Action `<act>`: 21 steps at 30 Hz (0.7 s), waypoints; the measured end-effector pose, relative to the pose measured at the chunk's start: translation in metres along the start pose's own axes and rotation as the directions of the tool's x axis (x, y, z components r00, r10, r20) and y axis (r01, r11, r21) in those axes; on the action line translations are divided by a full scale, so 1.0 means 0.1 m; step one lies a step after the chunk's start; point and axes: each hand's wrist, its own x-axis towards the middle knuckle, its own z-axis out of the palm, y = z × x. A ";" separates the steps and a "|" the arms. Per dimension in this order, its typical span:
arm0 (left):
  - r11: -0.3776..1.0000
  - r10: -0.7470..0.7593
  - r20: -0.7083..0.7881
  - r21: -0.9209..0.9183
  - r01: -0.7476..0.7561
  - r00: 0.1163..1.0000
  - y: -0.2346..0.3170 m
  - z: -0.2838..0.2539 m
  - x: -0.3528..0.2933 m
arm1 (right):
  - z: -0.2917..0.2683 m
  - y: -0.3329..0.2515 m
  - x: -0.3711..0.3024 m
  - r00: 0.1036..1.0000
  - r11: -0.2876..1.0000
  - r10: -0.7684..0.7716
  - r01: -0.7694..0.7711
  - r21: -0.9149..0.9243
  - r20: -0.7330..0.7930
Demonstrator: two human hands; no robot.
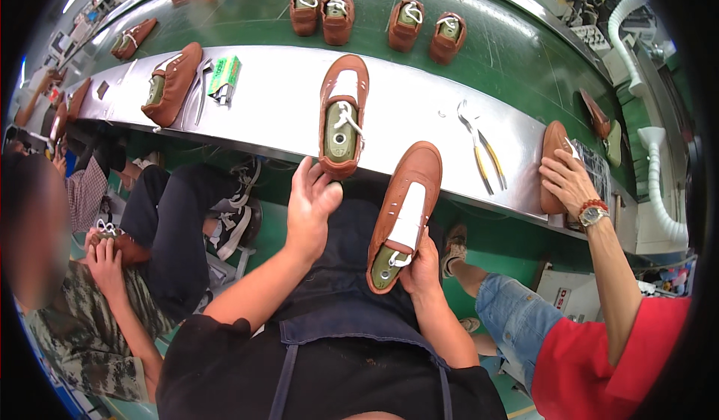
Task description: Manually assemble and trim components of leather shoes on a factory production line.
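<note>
A brown shoe with a white tongue, white lace and green last inside lies on the metal bench, toe pointing away from me. Just at its heel is my left hand, fingers apart and not wrapped round it; whether the fingertips touch the heel I cannot tell. My right hand grips a second brown shoe by its heel end, from the right side. That shoe is tilted over the bench's near edge, its toe up and to the right; my fingers are partly hidden behind it.
Pliers with yellow handles lie to the right, and a green box and another brown shoe to the left. Several shoes stand on the green belt beyond. Co-workers sit on both sides; the right one's hand rests on a shoe.
</note>
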 end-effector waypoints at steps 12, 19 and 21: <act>0.908 -0.415 -0.089 -0.105 0.406 0.905 0.45 0.16 0.41 | 0.23 -0.05 -0.05 0.998 0.999 -0.044 0.044 0.008 -0.045; 0.897 -0.437 0.133 -0.008 0.442 0.890 0.23 -0.04 -0.39 | 0.21 -0.08 0.00 0.998 0.999 -0.042 0.041 -0.005 -0.046; 0.907 -0.402 0.219 -0.035 0.419 0.889 0.10 -0.08 -0.63 | 0.23 -0.10 0.01 0.997 0.999 -0.048 0.046 -0.029 -0.065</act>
